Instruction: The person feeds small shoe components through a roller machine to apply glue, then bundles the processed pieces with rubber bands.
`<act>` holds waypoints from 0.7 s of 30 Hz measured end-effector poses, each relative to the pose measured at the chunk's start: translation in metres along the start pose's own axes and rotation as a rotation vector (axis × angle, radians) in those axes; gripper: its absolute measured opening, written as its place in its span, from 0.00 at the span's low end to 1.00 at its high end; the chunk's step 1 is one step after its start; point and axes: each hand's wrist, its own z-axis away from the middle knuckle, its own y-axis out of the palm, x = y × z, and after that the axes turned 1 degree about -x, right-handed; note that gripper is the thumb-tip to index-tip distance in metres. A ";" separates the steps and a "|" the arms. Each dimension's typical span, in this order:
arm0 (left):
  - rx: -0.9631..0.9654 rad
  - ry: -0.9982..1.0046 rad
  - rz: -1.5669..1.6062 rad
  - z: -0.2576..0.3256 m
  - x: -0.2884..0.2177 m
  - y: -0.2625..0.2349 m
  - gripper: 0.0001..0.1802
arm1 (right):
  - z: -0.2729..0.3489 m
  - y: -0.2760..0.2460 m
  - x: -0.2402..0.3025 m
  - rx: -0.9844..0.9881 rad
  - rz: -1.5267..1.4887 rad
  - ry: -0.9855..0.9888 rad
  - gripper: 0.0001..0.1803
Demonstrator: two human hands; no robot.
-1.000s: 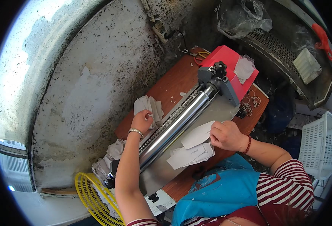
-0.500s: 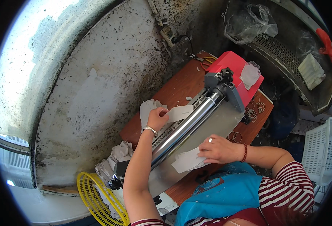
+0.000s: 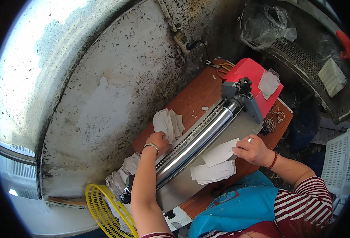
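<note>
Between the thumb and fingers of my right hand (image 3: 255,150) is the end of a thin white flat piece (image 3: 222,152), tilted over the metal plate of a roller machine (image 3: 195,147). Just below it, a small stack of similar white pieces (image 3: 212,172) lies on the plate, with a faint mark on the top one. Across the roller, my left hand (image 3: 158,142) is at the near end of a fanned pile of white pieces (image 3: 169,123). Its fingers are curled and partly hidden, so what they hold cannot be made out.
The machine's red housing (image 3: 248,71) carries a clear plastic bag piece. Rings (image 3: 276,115) lie on the brown table (image 3: 197,93) to the right, and pliers (image 3: 218,65) at the back. A yellow basket (image 3: 91,198) stands lower left, a white crate (image 3: 341,162) right.
My left hand has drawn back toward me from the roller, and its white strip no longer shows there. My right hand has lifted one piece off the stack, moving up and right.
</note>
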 end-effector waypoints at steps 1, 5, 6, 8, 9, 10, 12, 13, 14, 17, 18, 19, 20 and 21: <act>0.025 -0.036 0.096 -0.001 -0.004 -0.006 0.16 | 0.006 -0.003 -0.003 0.017 0.018 0.023 0.10; -0.220 0.010 0.053 -0.011 -0.007 -0.012 0.20 | -0.003 0.002 -0.002 0.002 0.008 0.056 0.11; -0.214 0.016 0.055 -0.014 -0.017 -0.008 0.20 | -0.006 0.006 -0.001 0.002 -0.005 0.066 0.11; -0.083 0.213 0.563 -0.019 -0.045 0.004 0.19 | -0.018 0.014 0.000 -0.007 -0.025 0.069 0.12; -0.016 0.311 0.814 -0.021 -0.058 0.008 0.19 | -0.023 0.017 0.001 0.021 -0.037 0.083 0.12; -0.019 0.310 0.812 -0.019 -0.072 0.005 0.19 | -0.027 0.020 0.000 0.051 -0.047 0.096 0.13; 0.047 0.452 0.552 -0.011 -0.100 -0.007 0.16 | -0.031 0.017 0.011 0.076 -0.186 0.071 0.14; 0.041 0.448 0.552 -0.013 -0.097 -0.004 0.16 | -0.031 0.014 0.018 0.100 -0.332 0.034 0.15; 0.016 0.431 0.574 -0.017 -0.092 0.000 0.15 | -0.030 0.011 0.026 0.098 -0.333 0.028 0.15; -0.071 0.338 0.671 -0.021 -0.081 -0.006 0.12 | -0.021 0.011 0.038 0.228 -0.361 -0.138 0.18; -0.132 0.258 0.747 -0.022 -0.076 -0.011 0.11 | -0.017 0.016 0.038 0.226 -0.361 -0.138 0.18; -0.284 0.270 0.773 -0.025 -0.066 -0.009 0.10 | -0.014 0.020 0.040 0.190 -0.291 -0.169 0.19; -0.362 0.244 0.798 -0.025 -0.058 -0.015 0.09 | -0.012 0.023 0.040 0.155 -0.221 -0.193 0.19; -0.439 0.217 0.822 -0.025 -0.051 -0.021 0.10 | -0.012 0.022 0.040 0.153 -0.223 -0.188 0.19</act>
